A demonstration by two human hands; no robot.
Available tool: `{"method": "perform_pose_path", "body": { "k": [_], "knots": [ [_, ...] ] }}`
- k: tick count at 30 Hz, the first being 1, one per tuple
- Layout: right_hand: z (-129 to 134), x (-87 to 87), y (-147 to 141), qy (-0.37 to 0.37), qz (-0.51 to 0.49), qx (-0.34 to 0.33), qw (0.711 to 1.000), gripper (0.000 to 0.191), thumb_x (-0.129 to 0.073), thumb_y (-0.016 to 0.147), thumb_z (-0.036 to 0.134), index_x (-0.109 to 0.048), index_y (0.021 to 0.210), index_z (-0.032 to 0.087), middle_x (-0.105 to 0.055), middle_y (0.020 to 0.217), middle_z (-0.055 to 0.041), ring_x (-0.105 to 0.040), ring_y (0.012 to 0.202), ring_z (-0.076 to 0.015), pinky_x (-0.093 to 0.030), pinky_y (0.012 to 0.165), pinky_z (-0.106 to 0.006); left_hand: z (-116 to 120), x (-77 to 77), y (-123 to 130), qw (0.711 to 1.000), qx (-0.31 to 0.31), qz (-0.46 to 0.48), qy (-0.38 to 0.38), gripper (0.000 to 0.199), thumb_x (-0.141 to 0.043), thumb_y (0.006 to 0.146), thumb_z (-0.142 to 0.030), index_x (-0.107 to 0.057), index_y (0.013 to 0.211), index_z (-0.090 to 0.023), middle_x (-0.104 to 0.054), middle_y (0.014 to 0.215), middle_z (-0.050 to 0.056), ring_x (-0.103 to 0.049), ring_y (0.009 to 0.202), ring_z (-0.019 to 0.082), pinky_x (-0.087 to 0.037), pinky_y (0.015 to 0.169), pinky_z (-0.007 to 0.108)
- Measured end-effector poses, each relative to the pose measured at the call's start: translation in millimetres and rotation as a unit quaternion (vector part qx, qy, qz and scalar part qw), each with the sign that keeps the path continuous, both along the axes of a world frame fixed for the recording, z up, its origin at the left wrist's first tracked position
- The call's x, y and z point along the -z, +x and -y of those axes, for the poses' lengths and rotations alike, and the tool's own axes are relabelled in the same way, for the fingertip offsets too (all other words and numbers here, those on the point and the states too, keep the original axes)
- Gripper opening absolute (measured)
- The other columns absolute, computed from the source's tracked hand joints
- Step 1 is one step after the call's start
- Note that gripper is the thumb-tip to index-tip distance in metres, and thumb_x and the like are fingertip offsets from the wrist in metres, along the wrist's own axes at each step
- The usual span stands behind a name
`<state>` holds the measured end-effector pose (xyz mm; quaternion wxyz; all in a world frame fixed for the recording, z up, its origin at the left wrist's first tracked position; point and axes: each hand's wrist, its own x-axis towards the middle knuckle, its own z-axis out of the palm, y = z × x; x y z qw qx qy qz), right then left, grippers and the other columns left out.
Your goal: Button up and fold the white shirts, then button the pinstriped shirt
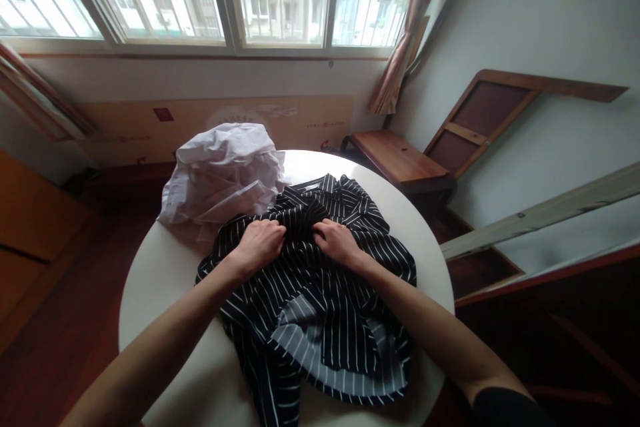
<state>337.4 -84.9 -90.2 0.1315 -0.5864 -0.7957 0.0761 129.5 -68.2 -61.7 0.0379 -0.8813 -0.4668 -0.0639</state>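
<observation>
A black garment with white stripes [345, 307] lies rumpled over a round white table [145, 300], its collar end toward the window and one part hanging past the near edge. My left hand [263, 241] is closed on the cloth left of the garment's middle. Just across from it, my right hand [336, 240] pinches the same cloth, with a short stretch of fabric between the two. The grey underside of the fabric shows near the lower hem. A crumpled white cloth [220, 177] sits at the table's far left, beside the striped garment.
Beyond the table stands a low wooden stool [400, 157], with a wooden panel frame [480, 120] leaning on the wall behind it. A large cardboard sheet [195, 120] rests under the window. Orange-brown furniture [40, 213] stands at the left.
</observation>
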Motion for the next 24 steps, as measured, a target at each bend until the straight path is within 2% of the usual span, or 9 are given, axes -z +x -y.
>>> {"method": "perform_pose_path", "body": {
  "k": [3,5,7,9,12,14,17,21,24],
  "knots": [
    [0.6,5.5,-6.9,-0.007,-0.002,0.0,1.0,0.025,-0.046,0.087,0.032,-0.064,0.101,0.021,-0.063,0.095,-0.007,-0.061,0.085,-0.0206,-0.042,0.072,-0.028,4.4,10.3,33.3,0.99,-0.114,0.054,-0.06,0.031,-0.051,0.083,-0.042,-0.066,0.08,-0.015,-0.067,0.078,0.015,-0.064,0.072,0.027,-0.044,0.064,0.033],
    [2.0,10.3,-8.5,-0.015,0.005,0.004,1.0,0.023,-0.048,0.086,0.031,-0.064,0.099,0.02,-0.063,0.095,-0.0075,-0.061,0.084,-0.0204,-0.042,0.071,-0.028,5.1,19.5,50.1,0.983,-0.15,0.051,-0.087,0.031,-0.052,0.083,-0.041,-0.065,0.087,-0.013,-0.068,0.082,0.016,-0.065,0.078,0.029,-0.045,0.066,0.034],
    [3.6,14.5,-7.7,-0.016,-0.012,0.003,1.0,0.023,-0.05,0.085,0.029,-0.064,0.101,0.02,-0.063,0.096,-0.0076,-0.061,0.085,-0.0199,-0.043,0.072,-0.028,4.5,27.2,58.6,0.98,-0.159,0.056,-0.103,0.025,-0.05,0.084,-0.033,-0.064,0.093,-0.014,-0.068,0.087,0.015,-0.065,0.082,0.027,-0.046,0.069,0.033],
    [4.7,17.0,-5.7,-0.01,-0.07,0.001,0.997,0.022,-0.052,0.084,0.026,-0.064,0.102,0.02,-0.063,0.095,-0.0067,-0.061,0.085,-0.0187,-0.043,0.074,-0.028,3.0,31.6,59.9,0.976,-0.166,0.092,-0.11,0.022,-0.047,0.085,-0.028,-0.064,0.093,-0.017,-0.068,0.09,0.012,-0.065,0.083,0.025,-0.045,0.071,0.032],
    [5.2,15.4,-4.1,0.023,-0.213,0.021,0.977,0.019,-0.055,0.082,0.024,-0.065,0.097,0.019,-0.065,0.089,-0.0043,-0.06,0.079,-0.0159,-0.045,0.075,-0.027,-1.6,32.1,54.7,0.954,-0.153,0.232,-0.109,0.019,-0.05,0.083,-0.029,-0.066,0.084,-0.02,-0.067,0.091,0.008,-0.063,0.082,0.021,-0.045,0.072,0.03],
    [5.5,11.1,-5.3,0.04,-0.31,0.037,0.949,0.015,-0.056,0.081,0.025,-0.065,0.091,0.018,-0.066,0.083,-0.0034,-0.06,0.072,-0.0147,-0.046,0.071,-0.027,-5.9,30.0,50.9,0.913,-0.119,0.37,-0.123,0.017,-0.056,0.08,-0.031,-0.067,0.078,-0.019,-0.067,0.087,0.006,-0.062,0.078,0.018,-0.045,0.072,0.028],
    [6.3,3.5,-9.9,0.043,-0.415,0.04,0.908,0.014,-0.057,0.081,0.029,-0.065,0.085,0.018,-0.067,0.079,-0.0033,-0.061,0.069,-0.0151,-0.048,0.068,-0.027,-11.0,27.0,48.7,0.823,-0.071,0.527,-0.201,0.019,-0.061,0.074,-0.034,-0.066,0.074,-0.015,-0.065,0.075,0.004,-0.059,0.07,0.015,-0.045,0.068,0.026],
    [7.5,-0.9,-16.4,0.042,-0.459,0.05,0.886,0.014,-0.059,0.079,0.03,-0.064,0.081,0.018,-0.067,0.075,-0.0032,-0.062,0.068,-0.0162,-0.048,0.067,-0.028,-11.8,25.3,50.5,0.728,-0.068,0.626,-0.273,0.021,-0.066,0.068,-0.035,-0.063,0.07,-0.014,-0.061,0.066,0.0,-0.053,0.062,0.011,-0.042,0.061,0.023],
    [8.0,-1.6,-18.6,0.027,-0.482,0.057,0.874,0.015,-0.06,0.077,0.031,-0.064,0.079,0.017,-0.067,0.075,-0.0035,-0.061,0.068,-0.0166,-0.048,0.067,-0.029,-10.5,24.4,51.2,0.68,-0.061,0.662,-0.31,0.024,-0.069,0.066,-0.036,-0.062,0.07,-0.013,-0.059,0.065,-0.001,-0.051,0.06,0.009,-0.04,0.059,0.022]
  ]
}}
